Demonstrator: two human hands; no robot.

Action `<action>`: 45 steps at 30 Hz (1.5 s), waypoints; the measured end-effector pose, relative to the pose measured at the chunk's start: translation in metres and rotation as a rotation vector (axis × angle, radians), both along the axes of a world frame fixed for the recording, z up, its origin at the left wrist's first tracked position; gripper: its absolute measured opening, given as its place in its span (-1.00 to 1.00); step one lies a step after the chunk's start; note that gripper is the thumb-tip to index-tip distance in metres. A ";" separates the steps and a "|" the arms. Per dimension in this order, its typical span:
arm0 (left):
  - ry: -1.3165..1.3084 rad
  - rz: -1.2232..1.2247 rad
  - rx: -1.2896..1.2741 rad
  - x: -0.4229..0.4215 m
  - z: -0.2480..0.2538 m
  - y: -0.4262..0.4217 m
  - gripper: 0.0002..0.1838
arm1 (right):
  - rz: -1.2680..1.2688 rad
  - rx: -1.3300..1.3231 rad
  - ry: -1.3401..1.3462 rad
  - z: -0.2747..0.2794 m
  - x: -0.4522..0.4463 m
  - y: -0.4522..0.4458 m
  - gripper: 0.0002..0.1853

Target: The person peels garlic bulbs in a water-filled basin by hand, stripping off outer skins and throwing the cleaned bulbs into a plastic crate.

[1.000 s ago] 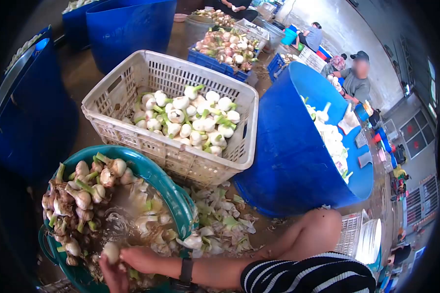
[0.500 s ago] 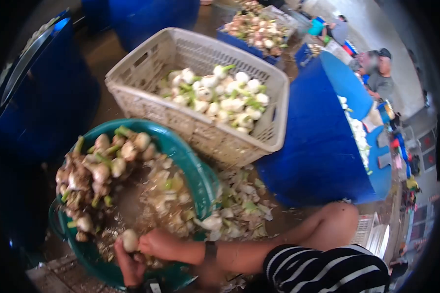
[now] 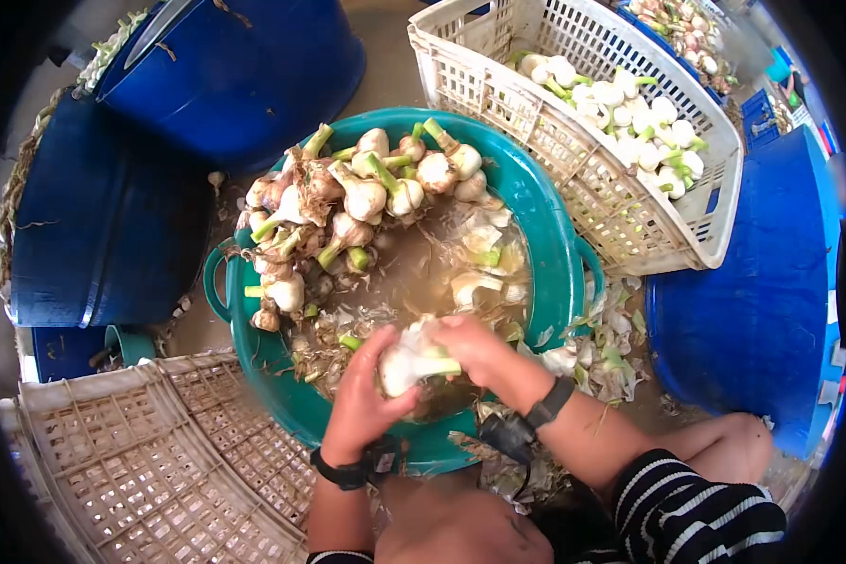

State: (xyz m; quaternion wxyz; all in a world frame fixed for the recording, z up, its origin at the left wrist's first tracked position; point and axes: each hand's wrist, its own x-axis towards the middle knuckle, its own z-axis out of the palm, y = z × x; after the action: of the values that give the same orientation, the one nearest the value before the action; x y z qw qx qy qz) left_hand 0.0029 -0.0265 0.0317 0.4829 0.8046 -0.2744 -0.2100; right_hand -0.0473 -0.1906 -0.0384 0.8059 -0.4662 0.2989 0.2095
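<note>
Over the near side of a green tub [image 3: 550,221], my left hand [image 3: 359,399] is wrapped round a white garlic bulb [image 3: 402,372] with a short green stem pointing right. My right hand [image 3: 479,350] has its fingers closed at the bulb's upper edge, where pale skin looks blurred. Unpeeled garlic bulbs [image 3: 362,197], brownish and with cut green stems, are heaped along the tub's far left side. Loose garlic skins [image 3: 484,249] float in murky water on the right.
A white crate [image 3: 573,155] holding clean garlic bulbs [image 3: 634,117] stands behind the tub at right. Blue barrels [image 3: 244,80] rise at back left, another blue barrel [image 3: 738,310] at right. An overturned-looking lattice crate [image 3: 150,451] lies near left. Peelings [image 3: 602,348] litter the floor.
My view has swung right and down, so the tub now sits central. The held bulb has turned, its stem now showing to the right, and my right fingers have shifted to its upper edge.
</note>
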 end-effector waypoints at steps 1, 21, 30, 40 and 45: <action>0.000 0.001 0.003 0.001 0.000 0.001 -0.46 | 0.001 0.003 0.000 0.008 0.001 -0.004 -0.75; 1.314 0.890 -0.872 0.022 -0.043 0.033 -0.74 | 0.411 -1.077 -0.665 0.098 -0.025 -0.046 -0.73; 1.078 0.840 -0.717 0.002 -0.025 0.010 -0.71 | -0.196 0.845 -0.214 0.062 0.000 0.017 -0.77; 0.723 0.759 -0.461 0.013 -0.027 0.021 -0.52 | -0.479 0.816 -0.078 0.038 0.006 0.006 -0.36; 0.898 0.991 -0.198 0.082 -0.094 0.050 -0.55 | -0.672 0.910 -0.579 0.076 0.021 -0.058 -0.46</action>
State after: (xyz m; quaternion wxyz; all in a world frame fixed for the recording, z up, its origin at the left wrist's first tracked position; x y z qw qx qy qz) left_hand 0.0846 0.0234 -0.0619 0.6609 0.6218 0.3366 -0.2515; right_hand -0.0259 -0.2486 0.0379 0.9933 0.0047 0.0801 -0.0833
